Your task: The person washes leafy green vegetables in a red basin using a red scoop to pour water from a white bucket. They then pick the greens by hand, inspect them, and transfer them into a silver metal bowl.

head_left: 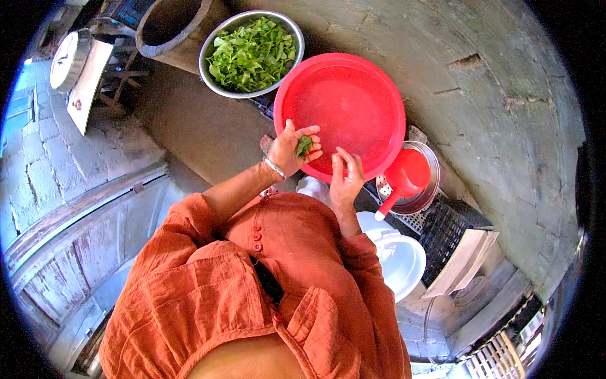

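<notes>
Head view — left hand (291, 148) pinching crumpled green leaves (304, 145), round glossy red basin (353, 101); right hand (346, 180) beside

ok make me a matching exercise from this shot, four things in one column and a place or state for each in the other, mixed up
Things:
1. left hand
2. steel bowl
3. red ladle
4. right hand

Places or states:
A. lies in a metal strainer beside the red basin
B. full of green leaves
C. holds a small pinch of green leaves over the basin's near rim
D. open, with nothing in it, at the basin's near rim

Pairs: 1-C, 2-B, 3-A, 4-D
</notes>
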`<state>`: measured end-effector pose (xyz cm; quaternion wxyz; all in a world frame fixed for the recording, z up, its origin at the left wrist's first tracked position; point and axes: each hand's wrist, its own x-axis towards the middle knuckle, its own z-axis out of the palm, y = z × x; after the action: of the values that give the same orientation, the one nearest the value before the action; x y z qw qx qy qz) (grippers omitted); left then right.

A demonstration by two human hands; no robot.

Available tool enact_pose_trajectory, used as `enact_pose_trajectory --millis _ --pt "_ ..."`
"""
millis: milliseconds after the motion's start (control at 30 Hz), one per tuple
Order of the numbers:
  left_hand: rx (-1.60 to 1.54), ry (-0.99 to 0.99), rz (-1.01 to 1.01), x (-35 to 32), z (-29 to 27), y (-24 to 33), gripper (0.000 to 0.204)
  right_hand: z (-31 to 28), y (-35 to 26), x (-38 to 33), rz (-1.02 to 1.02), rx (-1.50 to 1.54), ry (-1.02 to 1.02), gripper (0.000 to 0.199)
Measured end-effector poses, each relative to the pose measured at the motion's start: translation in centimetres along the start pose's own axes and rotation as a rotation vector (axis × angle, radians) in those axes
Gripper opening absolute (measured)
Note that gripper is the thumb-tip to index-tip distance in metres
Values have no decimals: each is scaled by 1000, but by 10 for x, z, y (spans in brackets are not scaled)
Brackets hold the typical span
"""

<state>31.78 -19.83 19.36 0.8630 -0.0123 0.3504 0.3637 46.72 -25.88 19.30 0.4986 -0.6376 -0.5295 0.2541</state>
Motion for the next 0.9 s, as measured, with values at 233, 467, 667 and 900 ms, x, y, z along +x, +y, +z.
enact_pose_trajectory --millis 233,467,667,900 --pt "37 -103 2 -5 20 -26 73 -5 -28 5 -117 -135 -214 38" --pt "-14 -237 -6 -7 30 -45 70 -23 -23 2 11 -54 -122 13" --pt "80 -301 17 -8 35 -56 55 -43 -20 -1 -125 -159 -75 17" --pt "156 -304 -26 -11 40 -63 39 -59 -26 -9 -113 -256 8 19"
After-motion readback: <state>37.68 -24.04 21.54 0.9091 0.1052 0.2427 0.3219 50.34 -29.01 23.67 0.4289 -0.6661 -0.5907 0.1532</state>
